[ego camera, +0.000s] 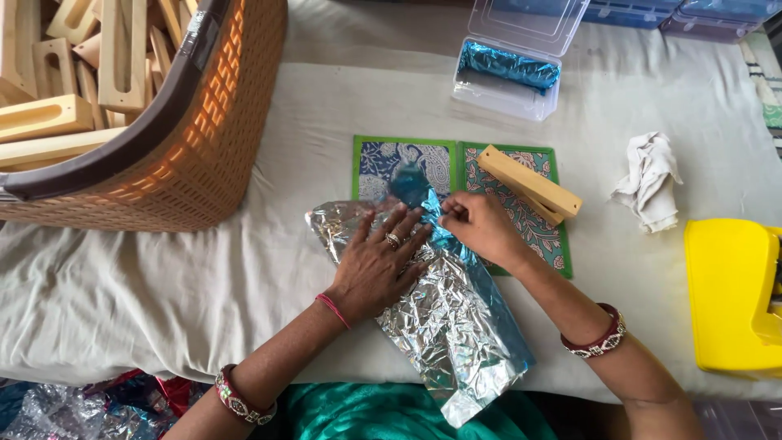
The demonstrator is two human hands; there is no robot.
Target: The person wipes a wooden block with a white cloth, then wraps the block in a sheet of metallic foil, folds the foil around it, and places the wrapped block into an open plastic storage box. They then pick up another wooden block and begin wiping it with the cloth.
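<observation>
My left hand [379, 265] lies flat, fingers spread, on a crinkled sheet of silver and blue foil [456, 326] that wraps something long on the cloth-covered table. My right hand [481, 224] pinches the blue edge of the same foil near its top fold. Just beyond my right hand a wooden block [529, 183] rests on a green-bordered patterned mat [538, 228]. A second blue patterned mat [383, 159] lies to its left, partly under the foil.
An orange woven basket [204, 138] full of wooden blocks stands at the left. A clear plastic box [505, 81] holds a blue foil-wrapped piece at the back. A crumpled white cloth [652, 183] and a yellow object [729, 293] are at the right.
</observation>
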